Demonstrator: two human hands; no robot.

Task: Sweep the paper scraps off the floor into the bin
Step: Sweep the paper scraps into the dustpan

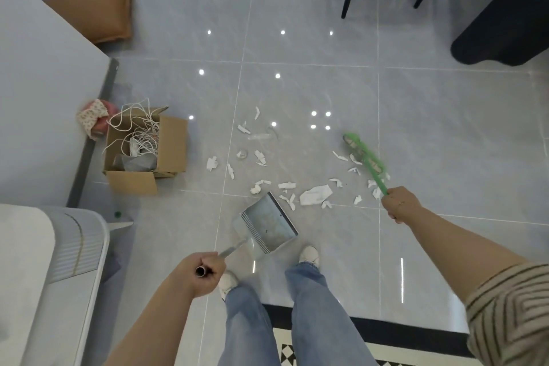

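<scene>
On grey tiled floor (pixel 445 128), paper scraps (pixel 315 195) strewn beside dustpan (pixel 269 224); left hand (pixel 205 273) gripping its metal handle (pixel 231 251); right hand (pixel 399 206) clenched round green broom (pixel 367 159).

The floor (pixel 312 38) is large grey stone-look tile, smooth and highly glossy, mirroring ceiling lights as bright spots. The paper scraps (pixel 315 194) are matt white, torn and crumpled. The dustpan (pixel 269 223) looks like dull grey metal with a toothed comb edge, and its handle (pixel 230 252) is a shiny metal tube. The broom (pixel 367 159) is bright green plastic, blurred. The cardboard box (pixel 170 142) is matt brown. The jeans (pixel 320 315) are soft blue denim, and the sleeve (pixel 511 309) striped knit cloth.
</scene>
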